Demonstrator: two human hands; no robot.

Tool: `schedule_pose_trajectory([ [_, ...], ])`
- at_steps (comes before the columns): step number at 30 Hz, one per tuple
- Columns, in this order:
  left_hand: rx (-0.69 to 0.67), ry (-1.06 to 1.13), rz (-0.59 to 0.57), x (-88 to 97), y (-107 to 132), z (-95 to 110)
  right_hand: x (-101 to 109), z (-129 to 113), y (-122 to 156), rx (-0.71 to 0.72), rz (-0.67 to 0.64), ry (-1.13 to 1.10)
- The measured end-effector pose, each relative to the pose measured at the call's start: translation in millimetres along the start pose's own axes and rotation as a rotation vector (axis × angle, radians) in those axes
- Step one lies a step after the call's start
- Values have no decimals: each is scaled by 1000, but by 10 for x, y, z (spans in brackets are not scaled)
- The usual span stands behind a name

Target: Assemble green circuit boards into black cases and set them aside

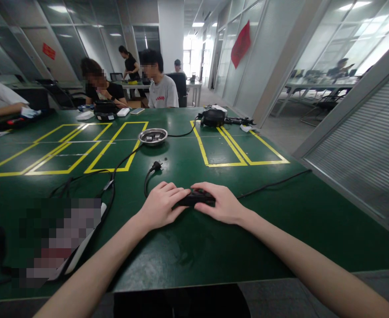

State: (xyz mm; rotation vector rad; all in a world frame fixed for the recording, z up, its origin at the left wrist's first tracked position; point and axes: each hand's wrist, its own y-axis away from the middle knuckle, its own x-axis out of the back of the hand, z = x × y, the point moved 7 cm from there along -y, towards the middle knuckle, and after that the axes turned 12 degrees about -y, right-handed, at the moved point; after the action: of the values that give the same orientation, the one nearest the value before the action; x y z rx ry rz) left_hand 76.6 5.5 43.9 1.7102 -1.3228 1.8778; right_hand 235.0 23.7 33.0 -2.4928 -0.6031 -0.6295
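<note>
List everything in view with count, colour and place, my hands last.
Block: one, black, between your hands
Plug: one, black, beyond left hand
Cables: several, black, across table
Bowl: one, silver, mid-table, holding small metallic pieces
Tape outlines: five, yellow, on tabletop
Bulky item: one, black, far right edge
Blurred item: one, greyish and reddish, near left
Table: one, green, foreground
Wall papers: two, red, background
People: at least six, varied clothing, background
Left hand: one, bare, on block
Right hand: one, bare, on block
</note>
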Motion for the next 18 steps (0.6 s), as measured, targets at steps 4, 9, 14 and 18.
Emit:
schedule_pose_trajectory([
  [4, 83, 87, 14, 35, 15, -56, -7, -146, 40, 244, -80, 172],
  [9, 96, 143, 55, 51, 15, -49, 10, -147, 50, 263, -40, 168],
  [14, 29, 92, 9, -8, 15, -14, 13, 26, -9, 7, -112, -181],
  [18, -5, 73, -24, -40, 9, 13, -86, 242, 11, -321, -282, -639],
])
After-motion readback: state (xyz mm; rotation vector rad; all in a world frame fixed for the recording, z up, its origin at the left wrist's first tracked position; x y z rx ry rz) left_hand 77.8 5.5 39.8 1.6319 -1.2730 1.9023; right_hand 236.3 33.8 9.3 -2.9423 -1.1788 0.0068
